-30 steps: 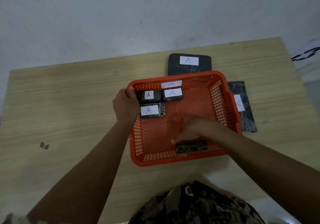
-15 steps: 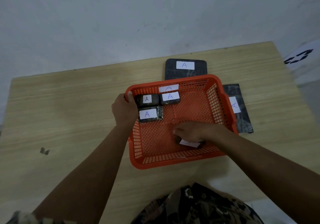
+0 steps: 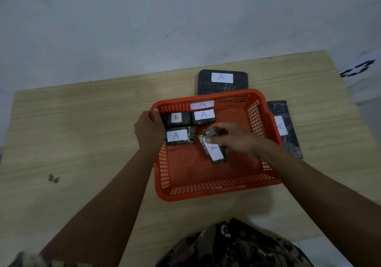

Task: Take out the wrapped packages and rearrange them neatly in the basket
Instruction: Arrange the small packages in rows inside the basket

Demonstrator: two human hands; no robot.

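Placement step under way: the right hand (image 3: 233, 137) carries a small dark plastic-wrapped package with a white label (image 3: 214, 150) over the middle of the orange plastic mesh basket (image 3: 206, 192), fingers pinched closed around its far end, the package skewed diagonally. Three labelled packages (image 3: 179, 127) already sit squared in the far-left corner. The next move, I'd judge, calls for turning this one straight and setting it beside the front package. The left hand (image 3: 147, 129) is clamped on the basket's left rim, steadying it.
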